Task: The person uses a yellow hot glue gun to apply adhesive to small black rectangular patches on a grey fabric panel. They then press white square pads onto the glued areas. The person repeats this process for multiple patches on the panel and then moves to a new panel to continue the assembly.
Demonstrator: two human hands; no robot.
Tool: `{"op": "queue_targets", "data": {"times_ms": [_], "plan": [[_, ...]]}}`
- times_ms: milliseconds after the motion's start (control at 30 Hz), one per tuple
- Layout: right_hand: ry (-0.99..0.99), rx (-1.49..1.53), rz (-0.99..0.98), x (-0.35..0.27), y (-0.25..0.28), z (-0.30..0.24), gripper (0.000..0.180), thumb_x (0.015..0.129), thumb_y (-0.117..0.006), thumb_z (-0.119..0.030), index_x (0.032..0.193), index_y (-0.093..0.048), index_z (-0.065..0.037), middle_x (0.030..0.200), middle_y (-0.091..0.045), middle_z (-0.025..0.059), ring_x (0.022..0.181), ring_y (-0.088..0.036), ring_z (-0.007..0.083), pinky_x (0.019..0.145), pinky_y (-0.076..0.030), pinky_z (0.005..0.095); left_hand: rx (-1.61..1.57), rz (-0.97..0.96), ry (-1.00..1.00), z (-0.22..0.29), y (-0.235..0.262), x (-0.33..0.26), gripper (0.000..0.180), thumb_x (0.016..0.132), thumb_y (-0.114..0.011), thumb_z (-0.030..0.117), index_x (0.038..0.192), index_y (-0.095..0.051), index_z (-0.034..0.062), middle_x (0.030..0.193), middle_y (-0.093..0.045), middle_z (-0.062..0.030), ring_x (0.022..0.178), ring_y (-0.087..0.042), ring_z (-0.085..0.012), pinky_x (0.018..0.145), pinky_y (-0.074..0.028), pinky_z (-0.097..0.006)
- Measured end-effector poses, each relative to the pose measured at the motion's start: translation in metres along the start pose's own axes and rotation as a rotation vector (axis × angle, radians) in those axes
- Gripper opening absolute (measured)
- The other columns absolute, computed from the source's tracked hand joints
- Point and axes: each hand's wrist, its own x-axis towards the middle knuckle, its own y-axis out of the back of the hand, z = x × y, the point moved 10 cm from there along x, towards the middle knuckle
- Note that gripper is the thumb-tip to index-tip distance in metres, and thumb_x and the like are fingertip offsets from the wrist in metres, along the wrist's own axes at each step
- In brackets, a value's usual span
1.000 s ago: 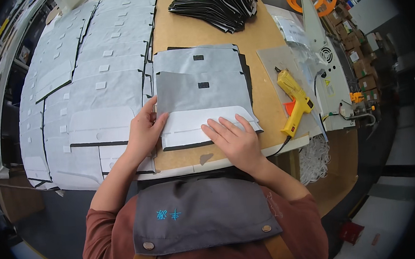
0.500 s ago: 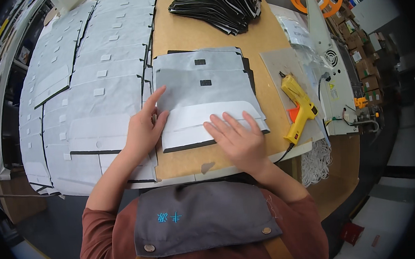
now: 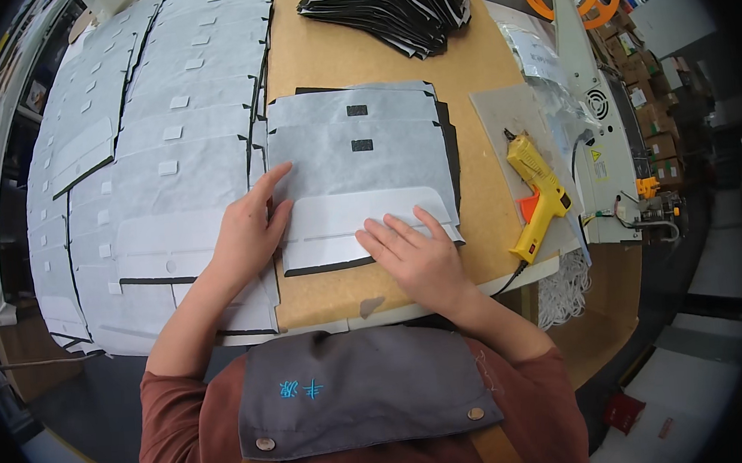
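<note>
Tools and supplies along the right side.
I see a yellow glue gun with an orange trigger lying on a grey board on the worktop, just beside a pale machine. Clear plastic packaging lies near it, an orange reel sits farther back, brown boxes stack beyond, and white cords heap below the edge.

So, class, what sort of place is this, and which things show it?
Probably a workshop or small factory: a yellow glue gun and overlapping grey panels on a workbench, with cardboard boxes at the right.
</note>
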Motion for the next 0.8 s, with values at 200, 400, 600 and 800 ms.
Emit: {"op": "queue_targets", "data": {"times_ms": [200,400,600,800], "plan": [[-0.080,0.161,-0.006,0.019,0.025,0.027,0.031,0.088,-0.068,-0.029,0.113,-0.068,-0.011,0.105,-0.071,0.0048,0.094,-0.067,0.0183,0.095,-0.044,0.0421,0.196,0.184,-0.190,0.006,0.032,0.025,0.044,0.087,-0.071,0.009,0.128,-0.057,0.0129,0.089,-0.064,-0.0107,0.075,-0.063,-0.0265,0.070,-0.051,-0.037],[-0.241,0.116,0.060,0.071,0.017,0.116,0.024,0.089,-0.068,-0.030,0.099,-0.067,-0.009,0.074,-0.068,0.0075,0.068,-0.064,0.0265,0.074,-0.047,0.0393,0.376,0.010,-0.083,-0.009,0.029,0.120,0.025,0.091,-0.067,0.022,0.109,-0.058,0.0077,0.099,-0.067,-0.0108,0.092,-0.066,-0.0301,0.076,-0.054,-0.041],[-0.223,0.211,0.028,0.100,-0.001,0.142,0.022,0.090,-0.067,-0.029,0.096,-0.069,-0.008,0.069,-0.068,0.0094,0.066,-0.065,0.0305,0.066,-0.049,0.0411,0.395,-0.258,-0.056,-0.022,0.007,0.162,0.021,0.090,-0.068,0.021,0.101,-0.060,0.0059,0.097,-0.067,-0.0103,0.093,-0.066,-0.0283,0.078,-0.053,-0.040],[-0.274,0.345,-0.092,0.138,-0.030,0.156,0.023,0.089,-0.066,-0.027,0.101,-0.070,-0.008,0.084,-0.073,0.0095,0.078,-0.069,0.0276,0.072,-0.052,0.0375,0.312,-0.263,-0.093,-0.023,0.006,0.168,0.018,0.089,-0.069,0.020,0.094,-0.061,0.0043,0.090,-0.068,-0.0103,0.088,-0.065,-0.0278,0.077,-0.052,-0.038]]}}
